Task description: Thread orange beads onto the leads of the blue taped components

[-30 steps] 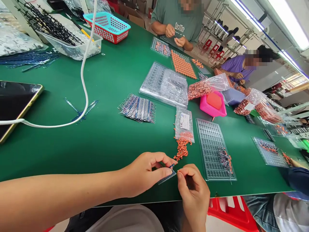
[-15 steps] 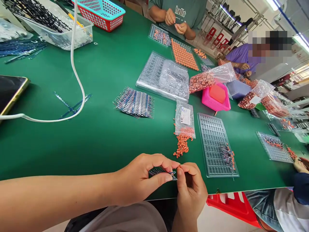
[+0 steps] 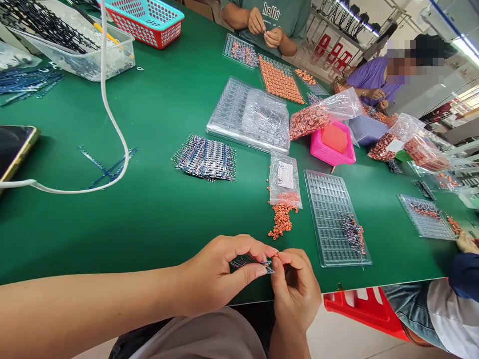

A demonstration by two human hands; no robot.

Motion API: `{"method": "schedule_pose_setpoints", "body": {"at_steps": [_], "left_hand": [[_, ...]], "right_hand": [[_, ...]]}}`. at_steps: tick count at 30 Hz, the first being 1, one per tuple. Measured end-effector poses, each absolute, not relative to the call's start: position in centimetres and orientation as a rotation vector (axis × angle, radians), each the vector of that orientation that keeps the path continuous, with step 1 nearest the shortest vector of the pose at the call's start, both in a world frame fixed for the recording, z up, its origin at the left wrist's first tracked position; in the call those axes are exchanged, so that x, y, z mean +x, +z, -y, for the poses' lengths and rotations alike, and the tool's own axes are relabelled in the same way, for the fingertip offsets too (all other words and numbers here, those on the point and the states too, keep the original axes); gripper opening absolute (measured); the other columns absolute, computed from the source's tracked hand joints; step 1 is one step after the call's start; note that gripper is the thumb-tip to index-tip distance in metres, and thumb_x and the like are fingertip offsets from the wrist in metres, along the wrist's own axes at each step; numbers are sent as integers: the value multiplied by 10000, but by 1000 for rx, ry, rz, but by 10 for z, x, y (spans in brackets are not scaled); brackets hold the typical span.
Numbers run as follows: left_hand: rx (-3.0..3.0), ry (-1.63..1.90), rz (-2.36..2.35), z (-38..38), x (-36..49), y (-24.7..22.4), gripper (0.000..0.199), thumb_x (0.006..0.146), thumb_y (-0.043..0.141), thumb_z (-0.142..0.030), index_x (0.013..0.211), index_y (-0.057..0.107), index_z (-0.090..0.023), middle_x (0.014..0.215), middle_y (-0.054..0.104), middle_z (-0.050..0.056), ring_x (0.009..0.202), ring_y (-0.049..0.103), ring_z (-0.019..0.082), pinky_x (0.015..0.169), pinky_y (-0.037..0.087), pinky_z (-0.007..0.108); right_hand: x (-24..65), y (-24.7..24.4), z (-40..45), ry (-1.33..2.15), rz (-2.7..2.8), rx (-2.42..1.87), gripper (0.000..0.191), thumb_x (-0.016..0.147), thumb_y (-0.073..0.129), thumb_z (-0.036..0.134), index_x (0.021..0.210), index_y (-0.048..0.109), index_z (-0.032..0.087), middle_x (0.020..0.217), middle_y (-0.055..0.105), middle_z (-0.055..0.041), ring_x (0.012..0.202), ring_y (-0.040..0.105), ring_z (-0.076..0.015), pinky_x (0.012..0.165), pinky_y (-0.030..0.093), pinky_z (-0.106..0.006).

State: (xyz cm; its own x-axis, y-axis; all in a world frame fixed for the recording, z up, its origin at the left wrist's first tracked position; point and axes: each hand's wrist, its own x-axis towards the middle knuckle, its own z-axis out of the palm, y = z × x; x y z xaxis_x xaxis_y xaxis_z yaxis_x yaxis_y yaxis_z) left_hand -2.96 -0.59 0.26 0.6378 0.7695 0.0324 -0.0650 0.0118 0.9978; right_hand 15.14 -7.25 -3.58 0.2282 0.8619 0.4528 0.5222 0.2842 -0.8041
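Observation:
At the table's near edge, my left hand (image 3: 224, 274) is closed around a dark strip with thin metal pins (image 3: 244, 262), partly hidden under the palm. My right hand (image 3: 297, 289) meets its fingertips, pinching a small orange ring (image 3: 276, 255), mostly covered by the fingers. Just beyond lies a pile of loose orange rings (image 3: 280, 223), spilling from a clear labelled bag (image 3: 285, 174). A stack of similar pin strips (image 3: 205, 157) rests farther left. To the right, a clear ribbed tray (image 3: 327, 209) carries a bunch of pin pieces with orange rings (image 3: 354, 234).
A white cable (image 3: 114, 119) loops across the left, near a phone (image 3: 15, 147) and crossed blue strips (image 3: 108, 169). Stacked clear trays (image 3: 232, 109) and a pink basket (image 3: 333, 149) stand farther back. Co-workers sit across and at right; one's hand (image 3: 466, 243) is at the right edge.
The view has shifted slightly. My hands keep nearly the same pose, fingertips together at the end of the strip. The co-worker across still works with both hands.

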Motion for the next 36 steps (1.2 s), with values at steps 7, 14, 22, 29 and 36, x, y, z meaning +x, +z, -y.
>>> {"method": "schedule_pose_setpoints", "body": {"at_steps": [7,14,22,29,36], "left_hand": [[1448,739,-638,7,-29,3,90,931,576,-182,946,662,-162,1115,766,93,1018,725,203,925,573,353],[1537,771,-633,6,-30,4,98,926,586,-162,942,678,-135,1092,764,138,1090,714,219,936,569,335],[1558,787,-625,4,-30,5,81,923,584,-142,917,665,-142,1096,764,139,1010,732,195,911,576,320],[1527,748,-644,7,-32,4,75,931,584,-149,921,657,-151,1105,762,134,1029,727,208,927,576,348],[1512,747,-633,6,-32,5,74,931,591,-160,930,663,-141,1101,762,136,1021,734,204,922,578,331]], "right_hand": [[151,-35,71,354,1473,-1363,186,888,644,38,919,632,222,797,607,12,742,586,-129,619,477,-247],[151,-32,69,361,1507,-1332,213,871,639,19,928,623,223,778,596,17,725,566,-129,620,478,-253],[148,-31,71,292,1499,-1366,185,876,656,52,933,642,227,775,620,10,705,600,-133,590,491,-257],[148,-32,73,280,1485,-1374,172,881,663,63,931,652,227,779,632,1,673,604,-129,538,472,-247],[147,-32,73,264,1492,-1372,190,878,668,54,949,653,229,779,634,3,667,598,-124,536,479,-245]]}}
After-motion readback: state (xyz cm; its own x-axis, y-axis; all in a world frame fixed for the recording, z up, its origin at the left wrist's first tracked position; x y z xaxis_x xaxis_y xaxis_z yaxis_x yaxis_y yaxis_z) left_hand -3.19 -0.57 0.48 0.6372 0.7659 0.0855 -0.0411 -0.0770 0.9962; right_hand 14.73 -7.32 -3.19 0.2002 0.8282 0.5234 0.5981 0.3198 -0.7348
